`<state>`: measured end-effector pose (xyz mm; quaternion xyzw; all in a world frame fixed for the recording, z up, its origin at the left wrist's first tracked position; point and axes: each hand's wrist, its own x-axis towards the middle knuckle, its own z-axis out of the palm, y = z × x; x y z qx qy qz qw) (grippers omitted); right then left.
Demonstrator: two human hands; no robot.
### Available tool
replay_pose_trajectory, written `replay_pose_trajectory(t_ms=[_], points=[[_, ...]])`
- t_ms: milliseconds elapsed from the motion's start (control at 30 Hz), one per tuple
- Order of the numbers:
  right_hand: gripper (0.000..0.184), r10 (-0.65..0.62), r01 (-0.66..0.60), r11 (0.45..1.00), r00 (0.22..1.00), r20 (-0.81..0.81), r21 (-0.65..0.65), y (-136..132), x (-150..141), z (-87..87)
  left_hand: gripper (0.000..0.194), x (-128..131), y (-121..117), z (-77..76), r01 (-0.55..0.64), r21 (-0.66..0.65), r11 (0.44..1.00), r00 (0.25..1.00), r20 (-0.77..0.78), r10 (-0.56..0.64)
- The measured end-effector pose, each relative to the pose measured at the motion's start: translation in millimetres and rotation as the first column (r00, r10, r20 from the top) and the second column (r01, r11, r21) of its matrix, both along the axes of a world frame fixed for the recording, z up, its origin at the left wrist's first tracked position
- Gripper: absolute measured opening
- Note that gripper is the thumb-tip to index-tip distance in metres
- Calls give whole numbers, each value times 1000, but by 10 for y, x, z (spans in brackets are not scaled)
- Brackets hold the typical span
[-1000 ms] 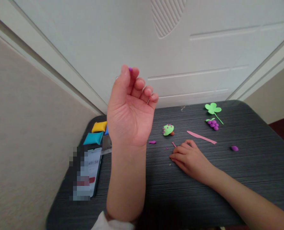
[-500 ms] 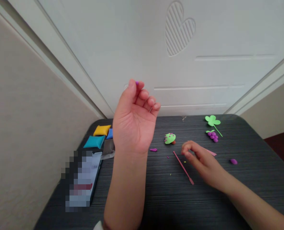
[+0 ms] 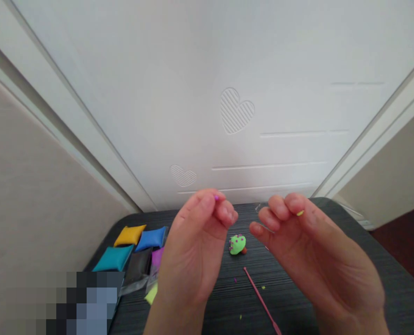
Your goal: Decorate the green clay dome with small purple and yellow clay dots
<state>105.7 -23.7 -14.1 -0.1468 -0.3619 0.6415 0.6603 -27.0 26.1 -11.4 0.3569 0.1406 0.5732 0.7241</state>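
Purple packet [image 3: 156,258] partly behind left hand [image 3: 198,244] pinching purple bit [image 3: 217,197]; right hand [image 3: 318,246] pinching yellow bit [image 3: 300,213]; mushroom [image 3: 237,244] between.

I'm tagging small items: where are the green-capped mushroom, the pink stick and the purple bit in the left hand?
Green-capped mushroom [image 3: 237,244], head view: on its dotted cap.
Pink stick [image 3: 259,297], head view: midway along its shaft.
Purple bit [image 3: 217,197], head view: on its exposed surface.

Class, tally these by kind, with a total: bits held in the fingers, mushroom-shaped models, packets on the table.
Held bits: 2 (purple bit, left hand; yellow bit, right hand)
Mushroom-shaped models: 1 (green-capped mushroom)
Packets: 6 (yellow packet, blue packet, teal packet, dark packet, purple packet, pale yellow packet, the last mostly hidden)
Total: 9
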Motion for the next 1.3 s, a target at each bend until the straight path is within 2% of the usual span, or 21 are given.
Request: replay_pose_trajectory(t_ms=[100, 167, 467, 567, 633, 700, 767, 833, 867, 900, 1000, 1100, 1200, 1300], points=[[13, -33, 34, 999, 999, 40, -25, -5, 47, -22, 8, 78, -95, 3, 41, 122, 992, 983, -182, -18], [11, -54, 55, 998, 997, 56, -26, -3, 70, -8, 6, 128, -141, 13, 58, 158, 986, 970, -244, -18], [11, -64, 66, 998, 991, 119, -17, 87, 91, -32, 5, 202, -151, 19, -30, 179, 983, 925, -369, 95], [14, -105, 108, 994, 979, 176, -7, 112, 123, -39, 7, 184, -125, -28, -2, 202, 979, 910, -406, 85], [15, -173, 175, 984, 961, 214, 8, 125, 173, -23, 9, 173, -87, -66, 33, 248, 968, 873, -479, 93], [15, -266, 268, 963, 930, 253, 29, 138, 245, 0, 8, 180, -17, -118, 69, 328, 942, 792, -592, 148], [17, -360, 364, 930, 887, 289, 42, 154, 329, 23, 9, 218, 84, -202, 127, 447, 885, 653, -709, 265], [22, -428, 437, 898, 851, 305, 42, 171, 409, 37, 20, 290, 199, -334, 272, 553, 788, 432, -802, 413], [24, -447, 459, 888, 840, 308, 36, 178, 443, 41, 24, 335, 254, -417, 422, 572, 703, 285, -820, 496], [26, -457, 471, 881, 834, 310, 31, 184, 470, 42, 22, 383, 301, -508, 502, 553, 665, 235, -827, 511], [26, -462, 481, 876, 822, 332, 29, 196, 511, 32, 15, 516, 383, -799, 678, 475, 562, 144, -835, 532], [23, -481, 509, 860, 790, 381, 31, 202, 508, 18, 15, 597, 377, -1031, 805, 364, 468, 58, -834, 549], [22, -481, 509, 860, 795, 371, 24, 214, 501, 12, 25, 632, 339, -1158, 869, 282, 406, -6, -815, 580], [22, -472, 500, 866, 806, 357, 16, 232, 509, 13, 29, 655, 311, -1218, 893, 234, 384, -55, -791, 609]])
